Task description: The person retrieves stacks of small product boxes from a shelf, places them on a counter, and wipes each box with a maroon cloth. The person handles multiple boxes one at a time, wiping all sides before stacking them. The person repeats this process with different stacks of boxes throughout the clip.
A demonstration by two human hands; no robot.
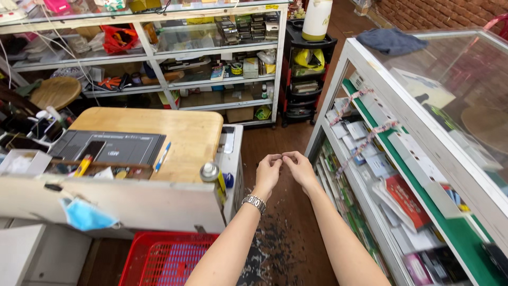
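Both hands, left hand (268,172) and right hand (299,167), pinched fingertips together on something too small to tell; flat white packets (360,130) lined the glass display case (423,132) beside them.

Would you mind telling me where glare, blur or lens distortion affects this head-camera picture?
Head view: glare washes the glass counter top at right; wide-angle bending curves the shelves; the boxes at bottom right blur; both hands are evenly lit and fairly sharp.

Small white and pale-blue flat packets (355,133) are lying in rows on the glass cabinet's shelves at right, a red flat package (406,197) is sitting beside them, and green packets (353,233) are filling the shelf below. A dark phone screen (93,149) is resting on the grey mat.
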